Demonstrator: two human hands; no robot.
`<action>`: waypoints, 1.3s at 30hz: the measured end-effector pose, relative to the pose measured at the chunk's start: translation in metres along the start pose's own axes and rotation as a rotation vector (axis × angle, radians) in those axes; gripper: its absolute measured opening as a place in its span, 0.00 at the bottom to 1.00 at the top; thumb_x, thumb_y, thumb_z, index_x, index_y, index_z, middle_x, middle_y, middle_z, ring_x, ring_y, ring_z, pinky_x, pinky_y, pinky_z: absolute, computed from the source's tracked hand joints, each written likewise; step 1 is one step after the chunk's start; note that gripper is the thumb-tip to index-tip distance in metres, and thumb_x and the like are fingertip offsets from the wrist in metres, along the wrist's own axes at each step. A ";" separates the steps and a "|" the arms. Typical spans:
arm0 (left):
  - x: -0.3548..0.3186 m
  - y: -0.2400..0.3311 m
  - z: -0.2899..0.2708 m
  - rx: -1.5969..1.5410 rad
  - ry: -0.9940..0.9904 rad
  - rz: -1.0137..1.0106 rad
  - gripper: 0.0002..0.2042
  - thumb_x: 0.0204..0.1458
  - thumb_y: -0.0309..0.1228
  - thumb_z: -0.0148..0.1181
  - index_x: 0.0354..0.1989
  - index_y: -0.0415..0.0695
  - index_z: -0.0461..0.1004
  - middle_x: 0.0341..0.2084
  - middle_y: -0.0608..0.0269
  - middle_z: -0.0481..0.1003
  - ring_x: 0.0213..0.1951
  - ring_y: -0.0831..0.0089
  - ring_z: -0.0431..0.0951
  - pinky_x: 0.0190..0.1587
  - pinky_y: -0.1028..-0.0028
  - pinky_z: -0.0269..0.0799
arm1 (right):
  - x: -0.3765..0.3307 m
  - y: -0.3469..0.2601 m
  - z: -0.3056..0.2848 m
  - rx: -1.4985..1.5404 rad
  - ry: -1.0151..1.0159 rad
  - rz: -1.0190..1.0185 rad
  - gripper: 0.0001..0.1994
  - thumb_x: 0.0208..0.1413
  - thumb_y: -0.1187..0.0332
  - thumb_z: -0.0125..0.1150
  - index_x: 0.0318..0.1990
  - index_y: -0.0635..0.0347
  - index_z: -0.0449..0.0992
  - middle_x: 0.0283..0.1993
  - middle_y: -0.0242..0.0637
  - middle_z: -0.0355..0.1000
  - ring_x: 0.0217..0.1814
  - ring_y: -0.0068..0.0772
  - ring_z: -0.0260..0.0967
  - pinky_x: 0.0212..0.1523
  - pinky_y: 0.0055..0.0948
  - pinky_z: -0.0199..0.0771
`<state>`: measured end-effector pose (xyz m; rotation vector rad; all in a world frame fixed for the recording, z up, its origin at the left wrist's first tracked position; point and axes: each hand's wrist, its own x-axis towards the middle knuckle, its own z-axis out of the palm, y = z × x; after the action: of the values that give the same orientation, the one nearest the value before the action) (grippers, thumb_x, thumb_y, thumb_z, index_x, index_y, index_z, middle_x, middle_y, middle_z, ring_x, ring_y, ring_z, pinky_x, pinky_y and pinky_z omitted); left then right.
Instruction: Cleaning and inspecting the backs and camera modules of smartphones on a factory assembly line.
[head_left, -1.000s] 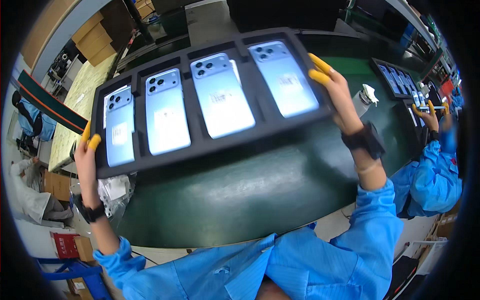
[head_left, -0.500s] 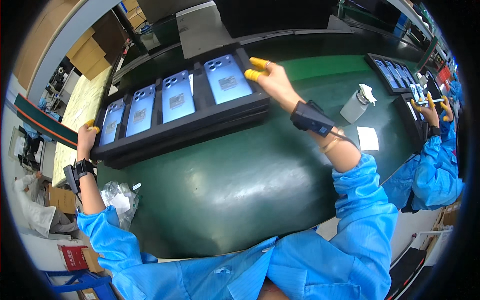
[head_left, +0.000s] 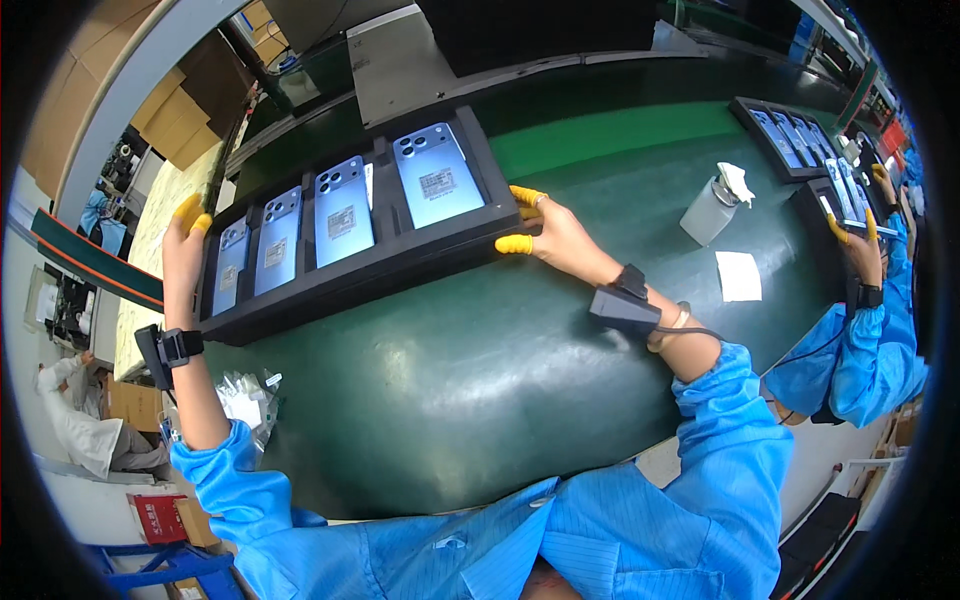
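A black foam tray (head_left: 340, 268) holds several light-blue phones (head_left: 437, 180), backs up, each with a label. It looks thick, like trays stacked with their edges in line. My left hand (head_left: 184, 255) rests at the tray's left end, fingers pointing up along it and not wrapped round. At the right end is my right hand (head_left: 560, 235), its thumb and fingers spread against the tray's side. Yellow finger cots cover fingertips on both hands. Black devices are strapped to both wrists.
The tray lies on a green table (head_left: 430, 400). On the right stand a bottle with white tissue (head_left: 711, 210) and a white paper (head_left: 738, 276). A crumpled plastic bag (head_left: 248, 405) lies at left. Farther right, a co-worker's hands (head_left: 862, 250) are among phones near another tray (head_left: 780, 140).
The upper tray has shifted and now lines up with what is beneath it. My right hand has moved down from the tray's far corner to its right end; my left hand has risen slightly.
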<state>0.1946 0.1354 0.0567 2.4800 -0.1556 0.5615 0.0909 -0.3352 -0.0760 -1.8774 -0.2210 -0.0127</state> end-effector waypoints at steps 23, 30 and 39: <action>0.173 0.228 0.230 -0.087 -0.213 0.199 0.18 0.52 0.37 0.46 0.45 0.37 0.70 0.36 0.53 0.73 0.37 0.62 0.72 0.39 0.70 0.67 | 0.008 0.026 -0.005 0.125 -0.071 -0.078 0.43 0.44 0.53 0.68 0.59 0.75 0.55 0.57 0.62 0.59 0.57 0.49 0.64 0.52 0.36 0.68; 0.250 0.196 0.317 -0.290 -0.187 0.334 0.17 0.53 0.39 0.49 0.49 0.45 0.68 0.38 0.72 0.67 0.38 0.79 0.63 0.40 0.76 0.59 | 0.006 0.023 -0.010 0.063 -0.103 -0.086 0.39 0.49 0.55 0.64 0.61 0.72 0.54 0.59 0.58 0.58 0.57 0.48 0.64 0.53 0.36 0.67; 0.221 0.229 0.319 -0.571 -0.282 0.200 0.17 0.51 0.42 0.51 0.42 0.41 0.70 0.37 0.64 0.67 0.41 0.75 0.65 0.45 0.74 0.58 | 0.009 0.020 -0.014 0.048 -0.073 -0.105 0.38 0.45 0.56 0.67 0.58 0.72 0.58 0.54 0.57 0.62 0.51 0.48 0.68 0.50 0.35 0.69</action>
<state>0.4554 -0.2313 0.0345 1.9775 -0.5933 0.1997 0.1041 -0.3534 -0.0897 -1.8187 -0.3667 -0.0100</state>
